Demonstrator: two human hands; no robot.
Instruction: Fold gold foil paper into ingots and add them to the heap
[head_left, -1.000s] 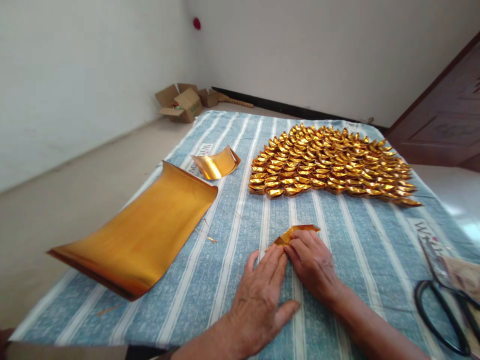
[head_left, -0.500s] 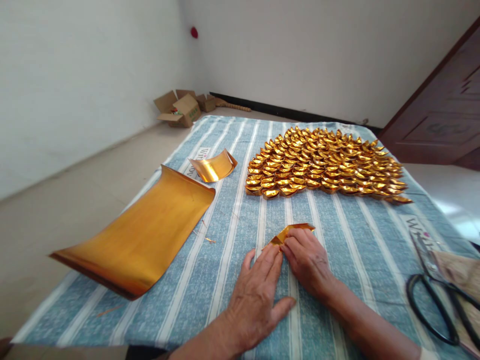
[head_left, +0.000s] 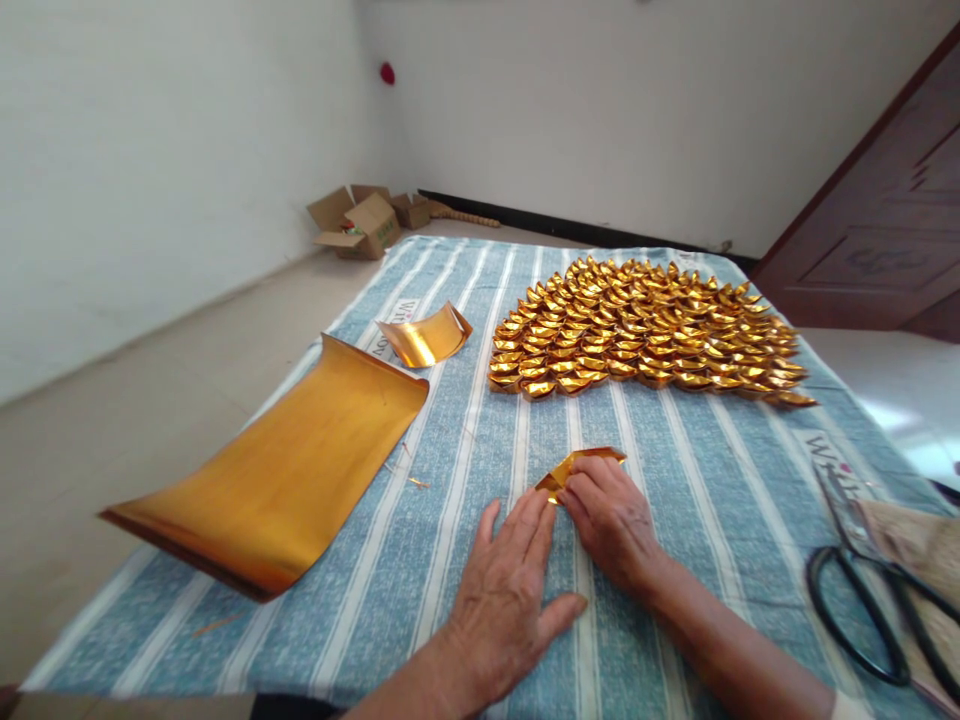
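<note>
Head camera looks down on a blue striped cloth [head_left: 465, 420]. Both hands press flat, fingers extended, on a small folded gold paper [head_left: 581, 463] near the front edge: the left hand [head_left: 502, 595] lies open with fingertips at its left corner, the right hand [head_left: 611, 520] pinches down a crease. Many finished gold paper ingots [head_left: 645, 330] fill the far side. A large gold sheet [head_left: 281, 470] and a curled smaller piece [head_left: 426, 336] remain uncut, so folding looks far from over. Scissors [head_left: 870, 600] lie at right.

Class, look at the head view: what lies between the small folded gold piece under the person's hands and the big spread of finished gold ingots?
In the head view, only bare striped cloth lies between the folded gold piece and the ingots.
</note>
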